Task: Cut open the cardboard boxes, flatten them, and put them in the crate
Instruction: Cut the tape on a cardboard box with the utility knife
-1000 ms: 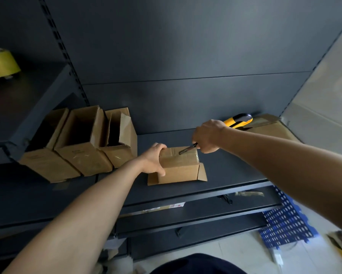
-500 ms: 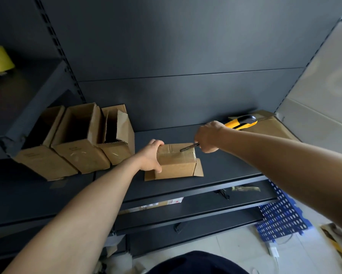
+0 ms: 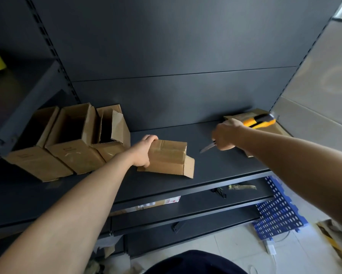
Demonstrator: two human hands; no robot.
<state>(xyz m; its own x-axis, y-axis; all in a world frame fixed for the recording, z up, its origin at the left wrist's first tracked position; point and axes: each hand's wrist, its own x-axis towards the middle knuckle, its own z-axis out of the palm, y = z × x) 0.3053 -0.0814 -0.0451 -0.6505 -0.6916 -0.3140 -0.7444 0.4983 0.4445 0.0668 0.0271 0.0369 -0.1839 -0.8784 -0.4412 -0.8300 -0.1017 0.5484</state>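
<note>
Fingers (image 3: 152,137) of my left hand (image 3: 141,153) curl over the far edge of the small brown cardboard box sealed with clear tape (image 3: 169,155), thumb on its near side, so I am grasping its left end. It lies on the dark grey metal shelf (image 3: 215,175), with one end flap sticking out at its right. My right hand (image 3: 226,136) is clenched round the yellow-and-black utility knife (image 3: 259,121). Its bare blade (image 3: 206,148) points toward the box but hangs apart from it, over the shelf. Behind that hand lies flat brown cardboard (image 3: 241,115). To my left, three open brown cardboard boxes (image 3: 75,141) lie side by side, touching. Below right, on the floor, is the blue perforated plastic crate (image 3: 278,216).
</note>
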